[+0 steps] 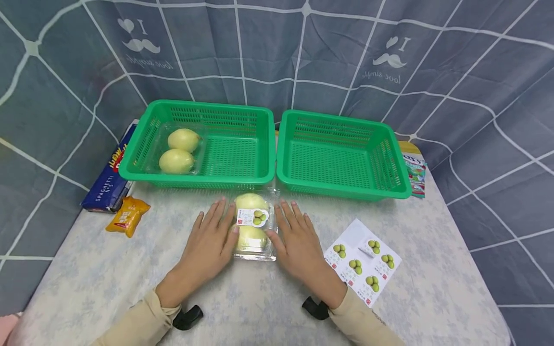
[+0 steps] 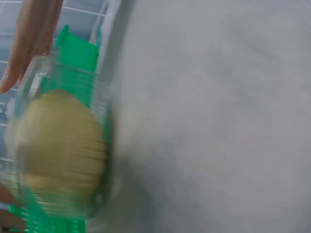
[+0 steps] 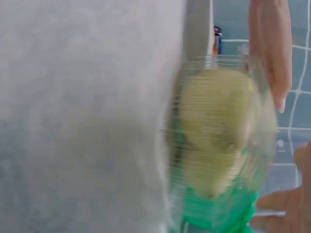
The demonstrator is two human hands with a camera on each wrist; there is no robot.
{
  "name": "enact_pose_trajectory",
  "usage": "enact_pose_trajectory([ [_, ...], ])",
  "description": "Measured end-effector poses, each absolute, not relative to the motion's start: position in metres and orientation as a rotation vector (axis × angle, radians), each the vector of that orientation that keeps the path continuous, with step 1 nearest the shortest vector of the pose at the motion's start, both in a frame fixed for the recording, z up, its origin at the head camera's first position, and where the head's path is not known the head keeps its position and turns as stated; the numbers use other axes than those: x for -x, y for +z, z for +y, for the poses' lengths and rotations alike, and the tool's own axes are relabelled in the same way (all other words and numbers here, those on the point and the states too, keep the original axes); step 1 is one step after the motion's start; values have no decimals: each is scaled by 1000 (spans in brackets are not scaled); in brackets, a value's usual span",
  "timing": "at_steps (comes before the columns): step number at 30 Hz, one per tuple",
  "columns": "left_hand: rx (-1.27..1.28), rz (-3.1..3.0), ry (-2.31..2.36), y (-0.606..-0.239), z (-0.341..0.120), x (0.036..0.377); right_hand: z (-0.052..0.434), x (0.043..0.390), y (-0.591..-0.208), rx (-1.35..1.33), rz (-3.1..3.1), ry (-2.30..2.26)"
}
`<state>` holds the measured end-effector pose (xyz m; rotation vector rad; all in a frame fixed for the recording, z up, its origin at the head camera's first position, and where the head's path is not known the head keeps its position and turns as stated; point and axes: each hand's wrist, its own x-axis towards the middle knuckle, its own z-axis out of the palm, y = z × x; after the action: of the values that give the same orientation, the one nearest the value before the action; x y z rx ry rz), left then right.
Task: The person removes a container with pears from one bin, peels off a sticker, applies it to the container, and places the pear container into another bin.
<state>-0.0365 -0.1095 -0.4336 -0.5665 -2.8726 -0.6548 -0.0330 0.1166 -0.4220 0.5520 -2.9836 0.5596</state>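
A clear plastic clamshell box (image 1: 255,256) lies on the table, holding two pale yellow oval fruits (image 1: 252,201). A white label (image 1: 248,217) printed with green fruits runs across its lid. On the box's left side is my left hand (image 1: 205,242), fingers stretched forward and thumb at the lid's edge. My right hand (image 1: 300,242) mirrors it on the right, its thumb tip over the lid's edge. Neither hand is curled round the box. Both wrist views are blurred, showing the fruit (image 2: 63,150) through the clear plastic wall (image 3: 262,150).
A green basket (image 1: 196,179) at back left holds another box of two fruits (image 1: 177,161). Beside it stands a second green basket (image 1: 342,190). A label sheet (image 1: 361,262) lies right. At left are a spaghetti box (image 1: 104,187) and orange packet (image 1: 128,215); another packet (image 1: 416,175) is far right.
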Motion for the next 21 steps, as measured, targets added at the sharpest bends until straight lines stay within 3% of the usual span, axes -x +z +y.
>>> enact_pose_trajectory([
  [8,786,-2914,-665,-433,-107,36,103,25,-422,-890,-3012,500],
  [14,604,-2890,-751,-439,-112,42,115,35,-425,-653,-2980,640],
  [21,313,-2819,-1198,-445,-113,49,131,49,-429,-521,-2985,1123],
])
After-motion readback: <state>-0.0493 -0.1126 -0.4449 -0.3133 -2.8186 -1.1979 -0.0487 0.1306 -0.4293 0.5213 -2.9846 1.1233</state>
